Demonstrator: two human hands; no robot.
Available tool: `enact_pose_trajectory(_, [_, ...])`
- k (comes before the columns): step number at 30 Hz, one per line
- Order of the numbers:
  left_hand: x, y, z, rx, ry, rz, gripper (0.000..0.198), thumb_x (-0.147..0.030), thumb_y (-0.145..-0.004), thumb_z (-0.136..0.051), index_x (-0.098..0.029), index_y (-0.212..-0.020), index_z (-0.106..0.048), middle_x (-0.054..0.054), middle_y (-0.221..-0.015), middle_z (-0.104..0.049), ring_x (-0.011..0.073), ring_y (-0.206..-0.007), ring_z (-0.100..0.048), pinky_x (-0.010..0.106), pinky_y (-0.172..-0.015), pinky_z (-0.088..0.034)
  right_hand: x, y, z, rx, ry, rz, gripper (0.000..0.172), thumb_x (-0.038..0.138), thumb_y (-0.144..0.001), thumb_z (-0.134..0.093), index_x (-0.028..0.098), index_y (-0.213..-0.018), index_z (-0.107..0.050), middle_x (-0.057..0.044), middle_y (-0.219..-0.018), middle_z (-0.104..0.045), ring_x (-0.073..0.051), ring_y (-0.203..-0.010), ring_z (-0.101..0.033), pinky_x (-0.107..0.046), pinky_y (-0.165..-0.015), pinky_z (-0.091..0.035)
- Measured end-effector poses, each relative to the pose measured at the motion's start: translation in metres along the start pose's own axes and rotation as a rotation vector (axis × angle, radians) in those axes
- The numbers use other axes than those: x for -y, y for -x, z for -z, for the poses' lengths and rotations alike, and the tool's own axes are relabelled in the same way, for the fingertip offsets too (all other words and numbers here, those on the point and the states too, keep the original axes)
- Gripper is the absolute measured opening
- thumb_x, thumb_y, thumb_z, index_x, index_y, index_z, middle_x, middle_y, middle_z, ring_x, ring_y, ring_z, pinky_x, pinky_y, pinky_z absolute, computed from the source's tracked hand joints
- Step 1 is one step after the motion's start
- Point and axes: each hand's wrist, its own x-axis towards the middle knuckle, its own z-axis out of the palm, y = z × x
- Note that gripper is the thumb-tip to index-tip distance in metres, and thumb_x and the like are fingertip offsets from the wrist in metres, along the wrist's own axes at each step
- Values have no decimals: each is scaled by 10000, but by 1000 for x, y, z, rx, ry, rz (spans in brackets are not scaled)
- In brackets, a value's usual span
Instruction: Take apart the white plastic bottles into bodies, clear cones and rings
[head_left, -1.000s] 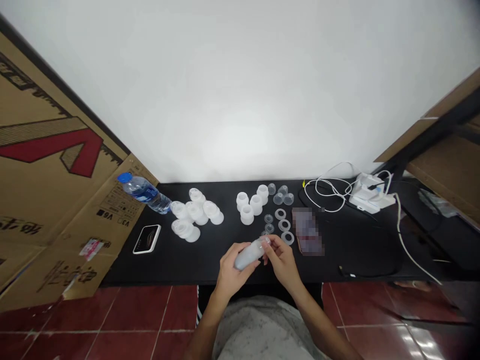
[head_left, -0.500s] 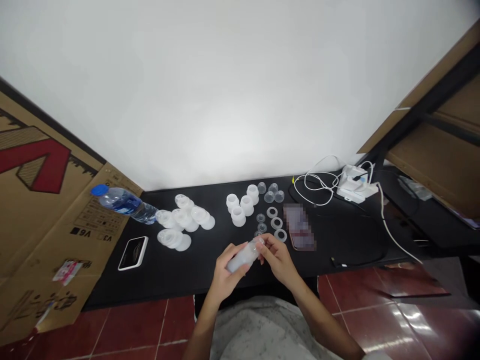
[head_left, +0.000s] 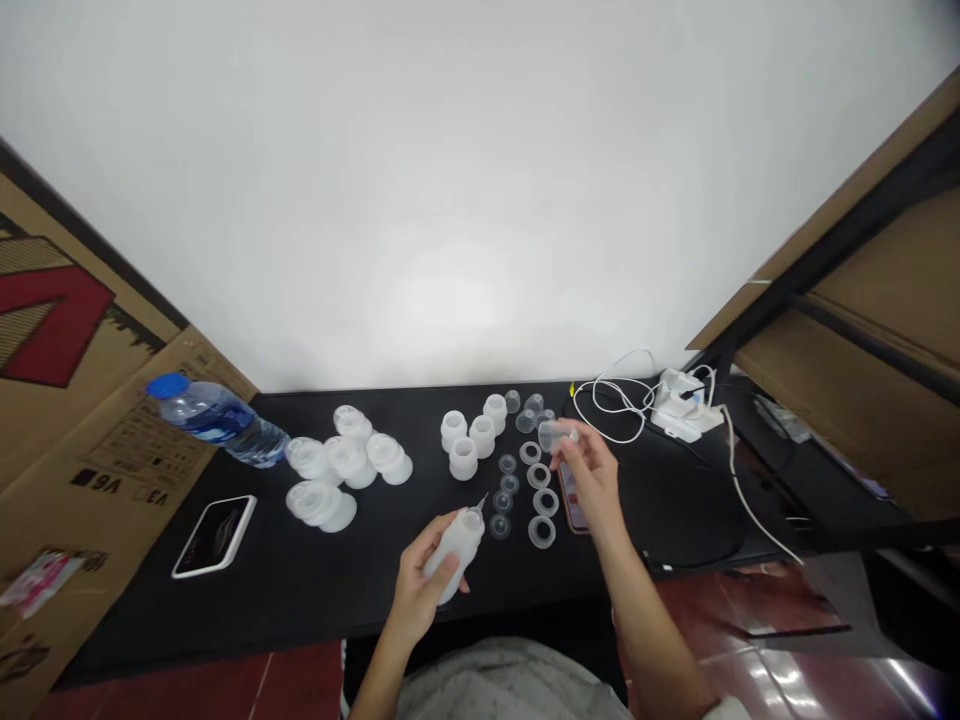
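Note:
My left hand grips a frosted white plastic squeeze bottle with a thin pointed nozzle. My right hand is raised and pinches a small clear plastic cap between its fingertips, above the table. Just below that hand lie several clear rings and small clear discs on the black table. Three frosted white collars stand upright beyond the bottle. A phone lies mostly hidden under my right hand.
Frosted white round parts are stacked to the left. Further left lie a water bottle with a blue cap and a white-framed device. White cables and a charger sit back right. Cardboard stands at both sides.
My hands have come apart: the clear cap is now off the bottle's tip and up in my right hand, exposing the nozzle. The bottle has dropped lower in my left hand. The view has tilted.

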Motion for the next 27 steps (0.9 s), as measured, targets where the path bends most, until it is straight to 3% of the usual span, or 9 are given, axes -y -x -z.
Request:
enact_pose_trajectory(3, [-8,-2,-7,12,-81,-7,534,-541,-910,-827,-208,-1327,-796,117,-1166,-748,186,-717,-711,298,-531,-666,-1,-64,27,-23,353,124,442,504,-987,-714,209,-1317,-716,-124,-1173,-762,-211,-768,-726,-380,-779,-633])
enact_pose_trajectory(6, [-13,-4,-11,16,-112,-15,540,-556,-894,-833,-212,-1308,-809,110,-1148,-747,193,-720,-712,299,-525,-666,-13,-121,36,-34,777,51,368,335,-939,-702,178,-1271,-719,-147,-1226,-786,-237,-868,-761,-421,-961,-607])
enact_pose_trajectory(8, [-14,-5,-12,-6,-112,-24,540,-563,-889,-834,-211,-1299,-813,106,-1130,-744,196,-727,-713,295,-523,-664,-24,-146,34,-26,849,17,317,240,-884,-720,181,-1195,-738,-133,-1157,-816,-263,-970,-773,-422,-1016,-580])
enact_pose_trajectory(11, [-13,-5,-12,-27,-109,-31,541,-569,-887,-834,-203,-1285,-818,104,-1104,-736,202,-744,-712,290,-522,-658,-40,-162,26,-9,901,-28,193,183,-822,-748,197,-1015,-757,-108,-1029,-836,-272,-1003,-779,-389,-988,-575])
enact_pose_trajectory(17, [-16,-7,-14,-49,-111,-18,540,-561,-888,-835,-188,-1278,-815,86,-1070,-724,186,-747,-692,273,-522,-646,-47,-159,16,32,927,-85,76,240,-846,-790,190,-897,-766,-86,-886,-830,-246,-904,-788,-324,-900,-573])
enact_pose_trajectory(20, [-18,-7,-14,-60,-129,-8,547,-563,-872,-847,-179,-1259,-812,86,-1075,-735,184,-752,-696,269,-524,-645,-35,-157,15,51,896,-89,191,354,-941,-744,170,-960,-790,-116,-909,-837,-266,-934,-789,-343,-910,-573])
enact_pose_trajectory(22, [-19,-7,-14,-48,-144,-5,549,-564,-869,-848,-183,-1261,-805,85,-1071,-747,194,-773,-708,273,-536,-648,-22,-147,17,36,877,-87,261,373,-986,-701,145,-1072,-795,-168,-1026,-843,-294,-990,-781,-384,-956,-561])
enact_pose_trajectory(24, [-19,-7,-13,-27,-169,-2,550,-550,-872,-852,-184,-1277,-792,96,-1094,-769,212,-820,-730,284,-585,-661,-5,-121,18,-12,843,-50,375,444,-1050,-615,145,-1224,-761,-200,-1204,-818,-297,-1023,-765,-408,-986,-549])
enact_pose_trajectory(27, [-15,-9,-8,-26,-194,-4,552,-519,-865,-876,-166,-1279,-785,127,-1139,-803,252,-926,-766,321,-732,-679,23,-48,11,-57,594,67,514,633,-1086,-524,196,-1221,-758,-123,-1032,-825,-231,-712,-706,-362,-762,-567])
